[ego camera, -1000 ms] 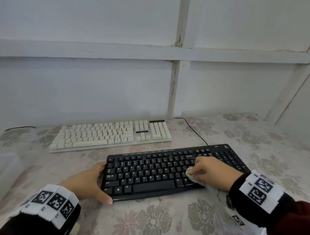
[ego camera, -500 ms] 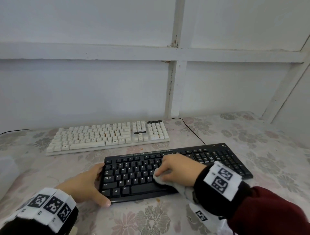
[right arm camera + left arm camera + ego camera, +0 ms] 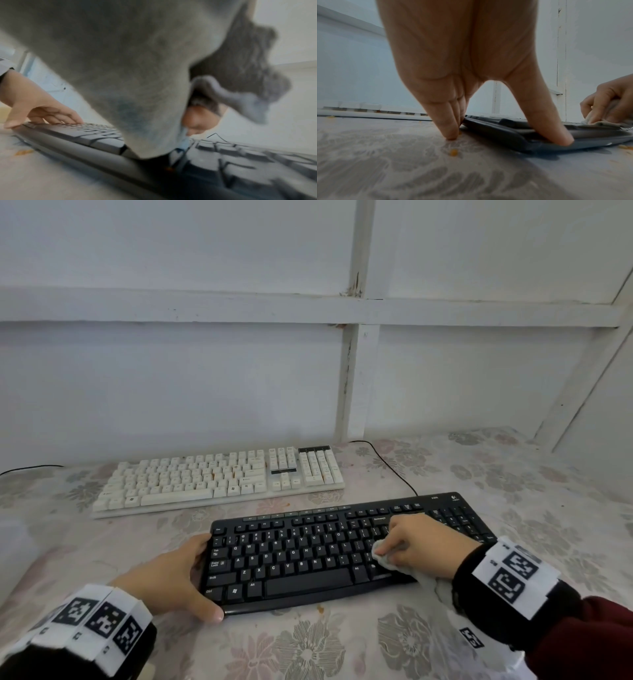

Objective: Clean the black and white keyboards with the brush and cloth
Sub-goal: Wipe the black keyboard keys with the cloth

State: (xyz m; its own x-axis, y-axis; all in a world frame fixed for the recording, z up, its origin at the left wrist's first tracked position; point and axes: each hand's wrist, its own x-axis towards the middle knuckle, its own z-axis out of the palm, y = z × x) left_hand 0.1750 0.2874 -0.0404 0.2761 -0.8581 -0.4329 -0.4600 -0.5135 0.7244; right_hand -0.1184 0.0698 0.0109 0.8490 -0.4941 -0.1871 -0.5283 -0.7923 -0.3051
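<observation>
Nearest to me, both of my wrists wear white bands printed with black square markers, over dark cuffs. My left hand (image 3: pixel 171 578) braces the left end of the black keyboard (image 3: pixel 301 563): the thumb lies along its front edge near the corner, and the fingers reach down past its left side to the tabletop, fairly straight, steadying the board without curling round it. My right hand (image 3: pixel 421 546) rests on the right part of the main key block, its fingers curled over a bunched pale grey cloth (image 3: pixel 383 559) and pressing it onto the keys; a loose tail of the cloth trails back under my wrist toward the table's near edge. The right wrist view is mostly filled by this blurred cloth. The black keyboard lies flat on a table covered with a pale floral tablecloth (image 3: pixel 308 652), angled slightly, with its number pad to the right of my right hand. Small orange crumbs (image 3: pixel 453 152) lie on the tablecloth beside the keyboard's left end and near its front edge. Farther back, the white keyboard (image 3: pixel 219 479) lies near the wall, apart from the black one. A thin black cable (image 3: pixel 394 467) runs across the tablecloth to the right of it. Behind everything stands a white panelled wall (image 3: pixel 171 371). I cannot see the brush in any view.
</observation>
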